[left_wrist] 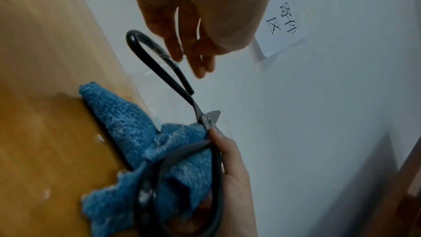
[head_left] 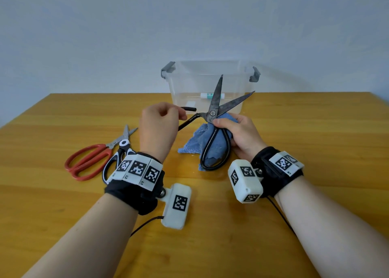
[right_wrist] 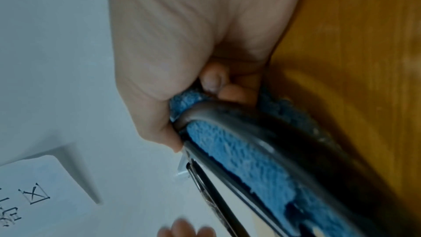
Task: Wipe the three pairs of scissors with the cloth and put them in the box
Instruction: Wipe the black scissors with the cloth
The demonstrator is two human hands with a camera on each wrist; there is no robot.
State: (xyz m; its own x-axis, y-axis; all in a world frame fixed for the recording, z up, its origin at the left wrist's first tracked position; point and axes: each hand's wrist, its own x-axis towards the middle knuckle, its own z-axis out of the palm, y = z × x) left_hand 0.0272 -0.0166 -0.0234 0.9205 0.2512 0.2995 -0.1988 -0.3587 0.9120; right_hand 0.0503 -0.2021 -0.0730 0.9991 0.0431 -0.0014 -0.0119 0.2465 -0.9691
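1. Three pairs of scissors show only in the head view: black iron scissors (head_left: 214, 117) held up over the middle of the wooden desk (head_left: 294, 151) with dull blades spread wide, and, lying to the left, red-handled scissors (head_left: 90, 159) beside black-and-white scissors (head_left: 120, 153).
2. Left hand (head_left: 160, 126): its grip is closed, fingers curled round one black handle loop, pulling it leftward.
3. Right hand (head_left: 237, 134): its grip is clamped on the fuzzy blue cloth (head_left: 195, 143) and the other loop, thumb near the pivot screw. The right wrist view shows terry cloth pressed under the smooth dark loop.
4. Clear plastic box (head_left: 210, 82) with grey latches stands at the far edge, behind the blades; inside lies a small white-and-teal tube, writing too small to read.
5. Only the wrist views show a white paper sign (left_wrist: 282, 24) on the wall, printed with Chinese characters, one reading "区".
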